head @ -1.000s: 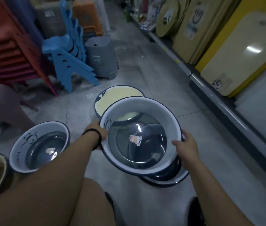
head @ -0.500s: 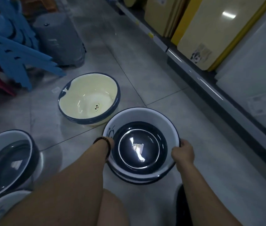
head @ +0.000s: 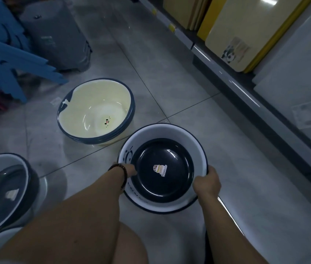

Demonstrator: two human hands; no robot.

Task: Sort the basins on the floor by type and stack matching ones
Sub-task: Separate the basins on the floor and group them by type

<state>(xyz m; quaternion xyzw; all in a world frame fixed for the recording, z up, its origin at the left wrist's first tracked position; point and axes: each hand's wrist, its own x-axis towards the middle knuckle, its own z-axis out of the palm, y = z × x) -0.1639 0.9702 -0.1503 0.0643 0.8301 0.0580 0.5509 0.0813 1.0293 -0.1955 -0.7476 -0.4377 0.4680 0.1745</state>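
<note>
Lowered: one white basin (head: 163,131), left hand (head: 130,170), right hand (head: 206,182) fingers (head: 211,172) gripping; one cream basin (head: 97,101).

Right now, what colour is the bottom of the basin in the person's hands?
The basin bottom is dark navy; head view.

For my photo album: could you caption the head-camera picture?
Left hand and right hand grip the rim of a white, dark-bottomed basin near stacked cream basins.

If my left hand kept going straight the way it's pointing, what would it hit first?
Probably the white basin itself: the left hand grips its left rim, pointing across the inside, so it would meet the dark bottom near the sticker, though depth is unclear.
</note>
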